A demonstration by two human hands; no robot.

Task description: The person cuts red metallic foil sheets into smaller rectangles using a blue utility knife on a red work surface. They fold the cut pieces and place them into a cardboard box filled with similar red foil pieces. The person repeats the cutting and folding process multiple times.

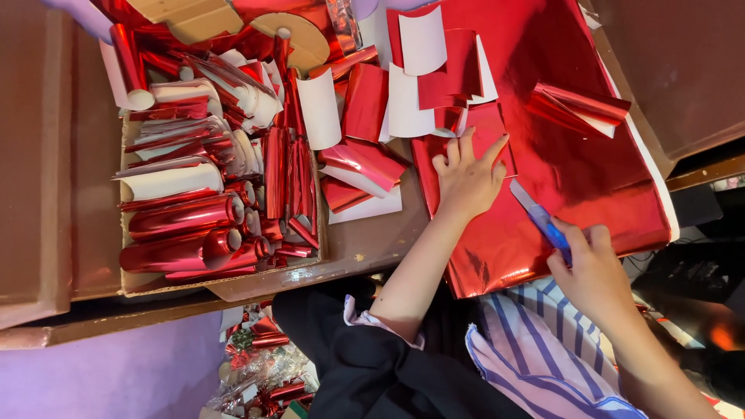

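My left hand (468, 180) presses flat, fingers spread, on a large sheet of shiny red foil paper (574, 163) lying on the brown table. My right hand (591, 270) grips a blue-handled utility knife (543, 219), its blade resting on the foil just right of my left hand. Cut red-and-white foil pieces (423, 77) lie curled beyond my left hand.
A cardboard box (213, 285) at left holds several rolled red foil tubes (186, 217). A cardboard disc (299, 35) lies at the top. Dark cloth (357, 357) and striped fabric (535, 349) cover my lap. A bag of red decorations (264, 372) sits below the table edge.
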